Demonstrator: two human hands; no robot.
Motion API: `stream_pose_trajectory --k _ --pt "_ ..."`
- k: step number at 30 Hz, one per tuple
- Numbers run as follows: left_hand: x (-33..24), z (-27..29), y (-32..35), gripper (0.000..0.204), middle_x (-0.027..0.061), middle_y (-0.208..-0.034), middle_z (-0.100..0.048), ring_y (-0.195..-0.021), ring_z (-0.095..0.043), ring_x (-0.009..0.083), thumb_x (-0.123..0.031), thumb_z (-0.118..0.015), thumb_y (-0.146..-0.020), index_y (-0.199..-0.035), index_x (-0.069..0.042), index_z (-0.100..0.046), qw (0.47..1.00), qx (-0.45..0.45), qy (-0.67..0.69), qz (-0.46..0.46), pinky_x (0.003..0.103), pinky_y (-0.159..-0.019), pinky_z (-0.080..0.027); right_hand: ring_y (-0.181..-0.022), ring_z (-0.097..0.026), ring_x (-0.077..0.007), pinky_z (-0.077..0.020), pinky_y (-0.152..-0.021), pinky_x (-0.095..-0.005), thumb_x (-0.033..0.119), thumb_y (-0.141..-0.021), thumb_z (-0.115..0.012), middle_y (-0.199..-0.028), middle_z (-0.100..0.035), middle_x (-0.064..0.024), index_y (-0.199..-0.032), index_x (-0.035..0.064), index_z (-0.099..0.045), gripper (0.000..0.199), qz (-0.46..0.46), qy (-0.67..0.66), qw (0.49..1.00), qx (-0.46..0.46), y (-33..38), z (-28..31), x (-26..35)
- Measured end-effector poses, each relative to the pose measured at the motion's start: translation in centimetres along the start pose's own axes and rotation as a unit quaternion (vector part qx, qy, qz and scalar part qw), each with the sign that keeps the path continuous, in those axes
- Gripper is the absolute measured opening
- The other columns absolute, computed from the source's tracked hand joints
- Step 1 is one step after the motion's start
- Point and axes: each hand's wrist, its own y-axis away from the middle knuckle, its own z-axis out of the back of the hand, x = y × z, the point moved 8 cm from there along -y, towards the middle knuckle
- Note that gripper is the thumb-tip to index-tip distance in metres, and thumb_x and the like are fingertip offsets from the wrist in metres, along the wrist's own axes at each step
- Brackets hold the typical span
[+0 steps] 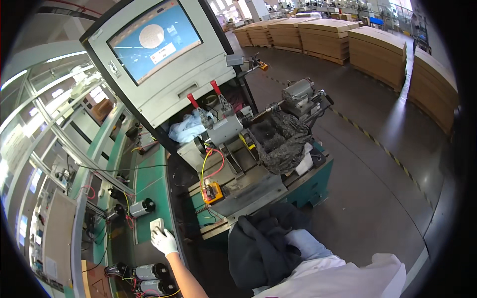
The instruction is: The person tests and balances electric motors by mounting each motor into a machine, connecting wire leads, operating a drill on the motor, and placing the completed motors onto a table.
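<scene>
My left hand [164, 242], in a white glove, reaches over the green workbench [151, 176]. Its fingers are stretched out and somewhat apart, their tips resting on a small pale box [156, 223]; whether they press it or only touch it is too small to tell. Just beyond the box lies a silver cylindrical motor [142, 207] with black ends and coloured wires. Closer to me, beside my forearm, are more such motors [149, 271]. My right hand is out of sight.
A machine with a screen [155, 39] stands ahead, with red-handled clamps [193, 101], black plastic sheeting [278, 141] and an orange switch box [212, 192] on its bed. Dark cloth [263, 243] lies against my lap. Stacked brown boards [377, 54] stand on the floor at right.
</scene>
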Motion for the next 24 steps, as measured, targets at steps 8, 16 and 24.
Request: stream_pose_trajectory --k 8,16,24 --pt "-2.0 -0.8 -3.2 0.044 0.0215 -0.14 -0.06 -0.136 -0.051 0.0382 -0.029 -0.056 -0.101 -0.133 0.001 -0.061 0.995 -0.039 0.08 -0.05 0.052 -0.12 -0.032 -0.095 -0.069 -0.0372 -0.055 -0.086 -0.0453 0.02 -0.099 -0.048 -0.105 -0.072 -0.0195 -0.105 0.0024 -0.069 0.028 0.209 -0.071 0.963 -0.154 -5.5 16.7 19.8" --pt "-1.6 2.5 -3.3 0.039 0.0208 -0.132 -0.065 -0.131 -0.053 0.0415 -0.03 -0.062 -0.094 -0.121 -0.002 -0.069 0.981 -0.142 0.121 -0.046 0.051 -0.114 -0.038 -0.093 -0.07 -0.0389 -0.0549 -0.084 -0.0501 0.019 -0.088 -0.063 -0.096 -0.073 -0.0198 -0.092 0.01 -0.077 0.018 0.486 0.26 0.793 -0.261 -4.1 17.0 35.1" --pt "0.5 -1.0 -3.4 0.049 0.0175 -0.144 -0.058 -0.141 -0.045 0.0382 -0.035 -0.061 -0.093 -0.134 -0.007 -0.064 0.991 -0.077 0.105 0.02 0.053 -0.122 -0.025 -0.102 -0.072 -0.034 -0.0564 -0.093 -0.0438 0.031 -0.088 -0.069 -0.104 -0.076 -0.0153 -0.107 0.0083 -0.078 0.031 0.291 0.319 0.902 0.03 -7.8 4.3 30.0"
